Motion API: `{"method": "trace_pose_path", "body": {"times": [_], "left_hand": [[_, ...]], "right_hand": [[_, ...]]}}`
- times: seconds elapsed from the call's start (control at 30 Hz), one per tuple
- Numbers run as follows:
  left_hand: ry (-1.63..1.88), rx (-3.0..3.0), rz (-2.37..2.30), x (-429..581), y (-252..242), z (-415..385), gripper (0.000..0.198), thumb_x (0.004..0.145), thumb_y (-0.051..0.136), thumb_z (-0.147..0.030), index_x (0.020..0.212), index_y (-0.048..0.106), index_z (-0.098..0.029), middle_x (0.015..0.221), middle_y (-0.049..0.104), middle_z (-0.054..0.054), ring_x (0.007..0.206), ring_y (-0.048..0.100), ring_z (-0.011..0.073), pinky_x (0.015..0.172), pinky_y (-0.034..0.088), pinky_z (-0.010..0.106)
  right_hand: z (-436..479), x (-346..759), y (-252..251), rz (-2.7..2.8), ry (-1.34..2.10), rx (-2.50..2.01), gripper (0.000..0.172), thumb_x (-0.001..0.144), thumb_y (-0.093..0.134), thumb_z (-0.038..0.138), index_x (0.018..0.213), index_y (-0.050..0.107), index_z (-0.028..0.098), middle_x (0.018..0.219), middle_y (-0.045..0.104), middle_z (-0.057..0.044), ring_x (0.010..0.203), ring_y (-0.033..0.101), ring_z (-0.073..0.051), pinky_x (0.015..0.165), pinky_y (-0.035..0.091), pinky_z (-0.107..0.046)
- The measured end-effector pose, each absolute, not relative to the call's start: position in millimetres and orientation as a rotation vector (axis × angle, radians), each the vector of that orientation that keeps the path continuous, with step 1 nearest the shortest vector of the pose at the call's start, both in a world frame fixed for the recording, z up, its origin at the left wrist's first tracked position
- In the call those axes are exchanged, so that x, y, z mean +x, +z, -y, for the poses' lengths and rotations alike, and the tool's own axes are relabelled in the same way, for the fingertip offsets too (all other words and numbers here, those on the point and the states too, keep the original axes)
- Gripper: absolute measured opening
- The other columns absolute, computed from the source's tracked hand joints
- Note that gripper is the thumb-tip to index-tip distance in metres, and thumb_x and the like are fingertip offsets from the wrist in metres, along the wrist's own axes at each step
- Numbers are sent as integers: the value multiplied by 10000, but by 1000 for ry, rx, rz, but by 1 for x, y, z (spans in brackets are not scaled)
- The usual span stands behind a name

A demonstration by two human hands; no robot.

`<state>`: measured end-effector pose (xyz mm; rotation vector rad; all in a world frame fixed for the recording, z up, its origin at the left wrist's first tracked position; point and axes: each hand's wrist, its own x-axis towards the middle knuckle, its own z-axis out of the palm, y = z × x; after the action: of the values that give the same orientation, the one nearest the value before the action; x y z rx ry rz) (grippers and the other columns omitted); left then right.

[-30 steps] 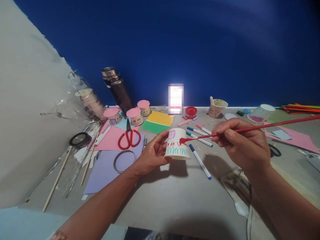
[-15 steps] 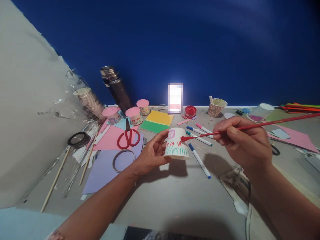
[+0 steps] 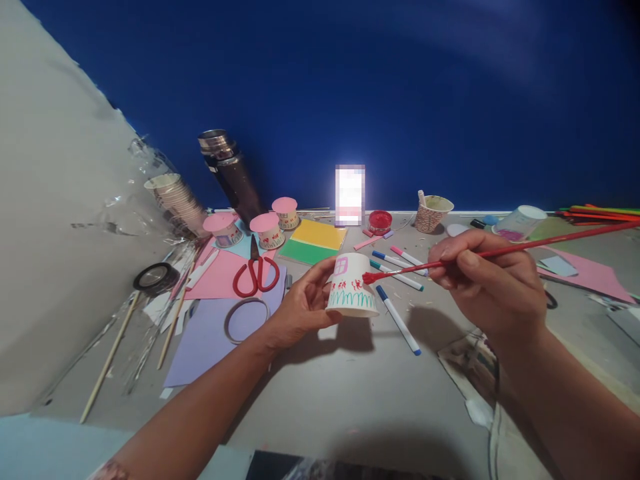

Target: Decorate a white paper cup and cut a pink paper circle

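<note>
The fingers of your left hand (image 3: 300,308) curl round the upturned paper cup (image 3: 352,285) above the tabletop (image 3: 350,393), so squeeze its light, crushable wall gently, while your right hand (image 3: 487,280) pinches the thin paintbrush (image 3: 525,248) with its wet red tip at the cup.

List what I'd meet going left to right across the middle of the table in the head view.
From the left: black tape roll → red scissors → left hand → paper cup → blue-capped marker → right hand holding the paintbrush.
</note>
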<state>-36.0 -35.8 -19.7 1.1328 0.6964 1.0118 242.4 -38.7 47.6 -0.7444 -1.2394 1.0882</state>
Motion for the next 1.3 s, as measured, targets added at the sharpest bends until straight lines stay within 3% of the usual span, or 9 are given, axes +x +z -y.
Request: {"method": "trace_pose_path", "body": {"times": [0.37, 0.77, 1.0, 1.07, 1.17, 1.23, 1.3], "left_hand": [[1028, 1125, -673, -36, -19, 36, 879, 663, 976, -177, 1469, 635, -264, 1479, 673, 145, 1212, 715, 272, 1027, 585, 362], [1018, 1124, -661, -36, -19, 37, 895, 673, 987, -230, 1486, 615, -261, 1529, 640, 163, 1311, 677, 321, 1095, 551, 411], [1044, 1122, -727, -37, -16, 38, 935, 644, 1005, -244, 1490, 609, -269, 1532, 639, 145, 1333, 664, 320, 1097, 553, 394], [1042, 1124, -729, -37, -15, 38, 944, 649, 1004, -250, 1502, 601, -271, 1520, 649, 145, 1335, 663, 323, 1092, 556, 394], [1041, 1120, -716, -35, -15, 40, 951, 658, 1004, -254, 1513, 588, -273, 1541, 636, 149, 1372, 641, 336, 1097, 553, 398], [1041, 1121, -706, -33, -16, 41, 952, 656, 1006, -255, 1510, 586, -283, 1584, 603, 144, 1424, 601, 352, 1110, 546, 406], [1028, 1126, -693, -32, -16, 41, 947, 663, 1003, -261, 1512, 583, -290, 1612, 577, 141, 1460, 569, 368, 1120, 542, 417]], "right_hand": [[38, 241, 46, 1227, 1057, -752, 255, 804, 913, 495, 813, 809, 263, 679, 739, -29, 583, 650, -171, 456, 458, -266], [36, 244, 44, 1244, 1055, -717, 228, 836, 898, 473, 832, 814, 261, 695, 745, -23, 590, 637, -160, 471, 445, -265], [29, 241, 35, 1201, 916, -765, 145, 997, 746, 418, 1025, 815, 293, 846, 803, -17, 597, 589, -133, 536, 467, -271], [30, 237, 31, 1331, 877, -847, 254, 932, 821, 467, 1125, 801, 304, 1032, 829, -48, 739, 661, -171, 631, 543, -303], [34, 229, 24, 1632, 853, -917, 645, 749, 950, 571, 1300, 743, 308, 1342, 770, -101, 1058, 725, -285, 862, 613, -423], [36, 224, 20, 1810, 825, -924, 831, 670, 977, 621, 1383, 698, 299, 1419, 728, -126, 1190, 710, -353, 942, 606, -484], [36, 221, 16, 1915, 761, -930, 868, 681, 969, 626, 1421, 667, 288, 1392, 732, -136, 1218, 707, -373, 974, 601, -503]]}}
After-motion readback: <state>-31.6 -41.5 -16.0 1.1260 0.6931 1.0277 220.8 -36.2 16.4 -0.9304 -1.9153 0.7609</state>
